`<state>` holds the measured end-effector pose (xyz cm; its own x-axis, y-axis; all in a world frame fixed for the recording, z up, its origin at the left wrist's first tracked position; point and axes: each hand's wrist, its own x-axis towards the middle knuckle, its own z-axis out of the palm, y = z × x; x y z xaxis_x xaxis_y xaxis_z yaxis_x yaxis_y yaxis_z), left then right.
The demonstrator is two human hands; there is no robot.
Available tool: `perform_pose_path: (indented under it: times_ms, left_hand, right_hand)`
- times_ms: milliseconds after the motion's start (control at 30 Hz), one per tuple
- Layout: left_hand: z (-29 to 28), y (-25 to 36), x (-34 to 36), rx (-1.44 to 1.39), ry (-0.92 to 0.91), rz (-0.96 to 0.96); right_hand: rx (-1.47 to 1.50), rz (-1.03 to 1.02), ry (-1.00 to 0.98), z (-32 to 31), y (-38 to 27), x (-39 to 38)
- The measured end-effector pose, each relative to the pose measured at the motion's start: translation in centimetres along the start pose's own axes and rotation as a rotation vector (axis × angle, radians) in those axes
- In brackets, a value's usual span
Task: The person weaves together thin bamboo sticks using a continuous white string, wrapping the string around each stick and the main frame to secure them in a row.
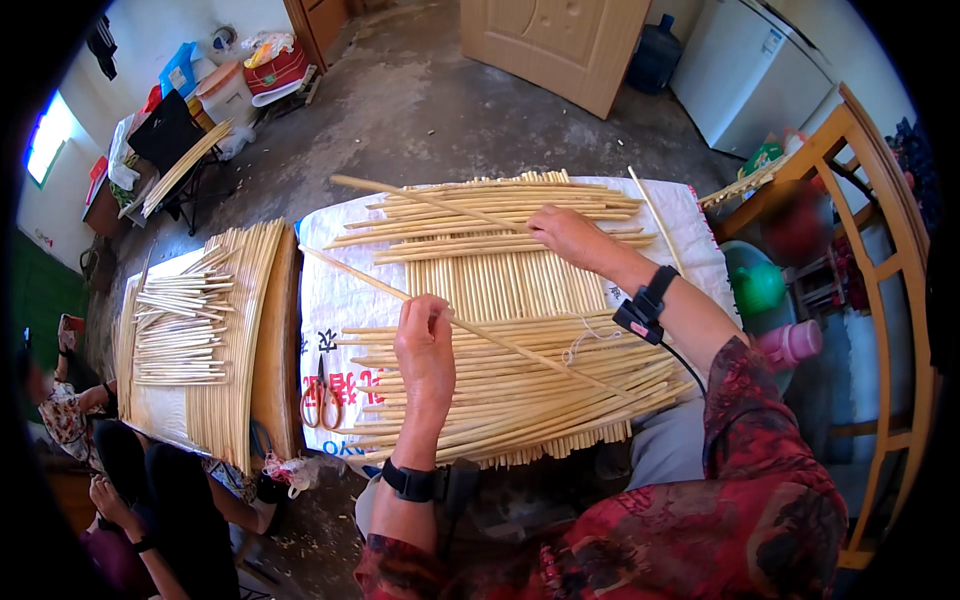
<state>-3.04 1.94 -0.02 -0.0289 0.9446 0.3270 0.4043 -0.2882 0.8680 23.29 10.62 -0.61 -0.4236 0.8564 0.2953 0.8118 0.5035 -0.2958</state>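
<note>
The left hand (424, 345) pinched a long, thin, straw-coloured stalk (365, 275) slanting from 10 o'clock to 4 o'clock across the work. The right hand (572, 238), toward 1 o'clock, held the end of a pale brown stalk (420, 202) pointing toward 10 o'clock. Beneath, on the white-sheeted desk (705, 235), lay a flat mat of close-set yellow stalks (500, 285), covered at 12 o'clock by a loose tan bundle (480, 212) and at 6 o'clock by a broad yellow pile (500, 410). Thin white thread (578, 350) trailed over that pile. Brown-handled metal scissors (309, 408) lay at 8 o'clock. At 9 o'clock, a neighbouring wooden desk (274, 390) bore short pale sticks (180, 345). At 3 o'clock, a brown wooden chair (840, 150) and a pink cylindrical bottle (790, 343) stood close by the right arm.
</note>
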Motion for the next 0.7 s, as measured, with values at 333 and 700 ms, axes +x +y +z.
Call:
perform_pose_path:
  times_ms: [333, 700]
  left_hand:
    - [1.8, 2.2, -0.4, -0.201, 0.061, 0.059]
    - [1.3, 2.6, -0.1, -0.379, 0.247, 0.091]
  right_hand:
    - [1.077, 0.640, -0.507, -4.1, -11.6, -3.7]
    - [1.053, 0.575, -0.340, -4.7, -12.6, -4.8]
